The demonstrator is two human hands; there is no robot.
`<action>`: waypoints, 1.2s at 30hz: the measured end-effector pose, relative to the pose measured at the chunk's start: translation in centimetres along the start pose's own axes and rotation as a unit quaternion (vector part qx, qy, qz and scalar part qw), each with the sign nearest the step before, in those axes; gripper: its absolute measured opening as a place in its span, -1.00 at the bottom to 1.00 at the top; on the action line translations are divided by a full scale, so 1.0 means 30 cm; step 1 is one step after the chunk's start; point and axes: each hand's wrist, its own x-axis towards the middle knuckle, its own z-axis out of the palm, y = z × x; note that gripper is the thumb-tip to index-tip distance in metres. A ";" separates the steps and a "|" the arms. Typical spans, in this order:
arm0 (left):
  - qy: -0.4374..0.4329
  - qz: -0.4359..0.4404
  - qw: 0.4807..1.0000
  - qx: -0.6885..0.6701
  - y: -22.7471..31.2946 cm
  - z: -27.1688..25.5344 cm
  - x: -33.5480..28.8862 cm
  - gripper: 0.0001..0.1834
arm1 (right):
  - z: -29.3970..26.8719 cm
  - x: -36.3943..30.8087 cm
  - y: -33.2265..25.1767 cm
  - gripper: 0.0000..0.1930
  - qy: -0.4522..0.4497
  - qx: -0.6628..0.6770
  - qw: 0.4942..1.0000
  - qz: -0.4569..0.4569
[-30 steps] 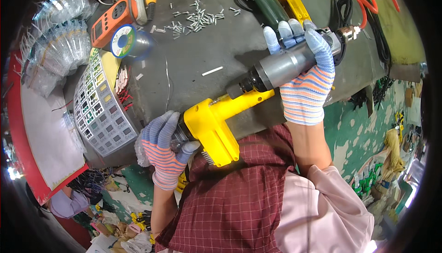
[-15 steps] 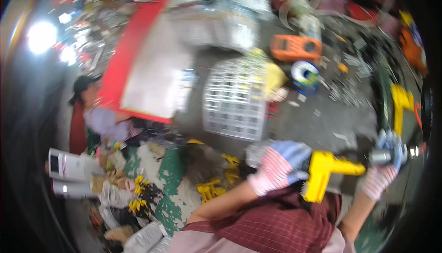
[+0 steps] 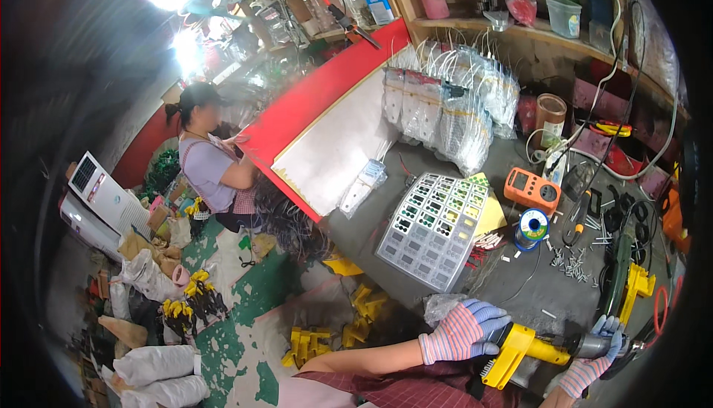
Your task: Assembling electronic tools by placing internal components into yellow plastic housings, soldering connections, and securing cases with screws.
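Note:
Near the lower right, my left hand [image 3: 464, 331], in a striped glove, is closed on the left end of a yellow pistol-shaped plastic housing [image 3: 514, 356]. My right hand [image 3: 596, 363], gloved likewise, is closed round a grey cylinder [image 3: 592, 346]. The housing's narrow yellow end meets the cylinder, or nearly so; I cannot tell whether they are joined. Beyond my left hand on the grey bench [image 3: 546, 282] lies a clear plastic bag [image 3: 443, 308]. Another yellow housing [image 3: 637, 288] is just beyond my right hand.
A tray of small boards [image 3: 438, 263] lies mid-bench, near an orange multimeter [image 3: 532, 190], a solder spool [image 3: 532, 228] and loose screws [image 3: 570, 263]. Bagged parts [image 3: 445, 118] stand behind. At left, a person [image 3: 212, 167] works beside a red-edged board [image 3: 342, 81]. Yellow housings [image 3: 308, 343] sit below the bench.
The view has swung, so the bench and my hands appear lower and the shelf comes into sight. The housing's narrow end and the grey cylinder, apart earlier, now look closer together.

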 end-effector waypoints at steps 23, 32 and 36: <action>-0.010 0.010 1.000 -0.010 -0.029 -0.002 0.004 -0.35 | 0.057 -0.014 0.026 -0.63 0.026 -0.018 0.999 -0.023; -0.027 0.006 0.999 -0.030 0.012 0.002 -0.012 -0.37 | 0.067 -0.054 -0.014 -0.62 0.008 -0.034 0.999 -0.036; -0.023 0.010 0.997 -0.070 0.006 -0.017 0.004 -0.41 | 0.095 -0.129 -0.029 -0.64 -0.140 -0.031 0.989 -0.019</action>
